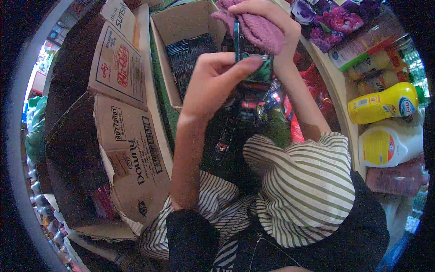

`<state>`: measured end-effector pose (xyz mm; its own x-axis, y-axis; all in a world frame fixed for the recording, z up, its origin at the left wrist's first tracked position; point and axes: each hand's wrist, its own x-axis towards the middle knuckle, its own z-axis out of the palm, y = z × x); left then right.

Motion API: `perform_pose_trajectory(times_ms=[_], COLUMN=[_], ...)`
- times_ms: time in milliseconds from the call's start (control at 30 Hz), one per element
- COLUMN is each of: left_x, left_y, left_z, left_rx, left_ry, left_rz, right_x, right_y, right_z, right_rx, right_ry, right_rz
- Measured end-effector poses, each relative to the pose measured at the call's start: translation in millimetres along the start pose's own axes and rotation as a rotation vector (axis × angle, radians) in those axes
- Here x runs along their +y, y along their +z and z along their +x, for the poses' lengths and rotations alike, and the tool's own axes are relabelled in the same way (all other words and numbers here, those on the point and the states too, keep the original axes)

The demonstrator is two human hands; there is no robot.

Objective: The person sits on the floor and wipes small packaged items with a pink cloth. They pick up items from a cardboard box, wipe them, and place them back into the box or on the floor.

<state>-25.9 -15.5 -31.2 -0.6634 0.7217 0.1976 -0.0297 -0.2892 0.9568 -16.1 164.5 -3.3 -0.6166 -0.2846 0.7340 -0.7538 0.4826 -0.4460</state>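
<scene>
My left hand [213, 81] grips a dark, glossy packet with green print [257, 72], its thumb laid across the front. A pink cloth [260, 34] is bunched in my right hand [288, 34] and rests against the packet's upper part. Some of the right fingers are hidden behind the cloth. Just left of the packet, an open cardboard box [188, 22] contains several dark packets [190, 54] lying in rows. Below my hands are more dark, shiny packets [226, 140], too dim to make out clearly.
Tall cardboard cartons [131, 118] with raised flaps stand on the left. On the right, a shelf edge [337, 86] bears a yellow bottle [385, 103], a white bottle [385, 145] and a pinkish container [394, 179]. Purple and pink flowers [337, 22] sit at the upper right.
</scene>
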Motion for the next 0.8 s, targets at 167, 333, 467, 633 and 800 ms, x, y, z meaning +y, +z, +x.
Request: perform_pose_trajectory(times_ms=[167,333,467,633,800], left_x=[3,9,17,8,-4], left_y=[25,39,54,39,15], left_z=[-5,-8,-17,-17,4], left_rx=[-0.109,-0.251,-0.355,-0.303,0.102], left_ry=[-0.032,0.106,0.361,-0.063,0.083], left_rz=[0.156,0.106,0.349,0.693,0.169], right_x=[32,42,47,32,10], right_y=[27,25,24,16,9], right_z=[-19,-15,-10,-2,11], right_rx=[0.248,0.31,0.352,0.385,0.335], right_ry=[0.199,0.204,0.154,0.038,-0.118], right_rz=[0.372,0.634,0.482,0.096,-0.255])
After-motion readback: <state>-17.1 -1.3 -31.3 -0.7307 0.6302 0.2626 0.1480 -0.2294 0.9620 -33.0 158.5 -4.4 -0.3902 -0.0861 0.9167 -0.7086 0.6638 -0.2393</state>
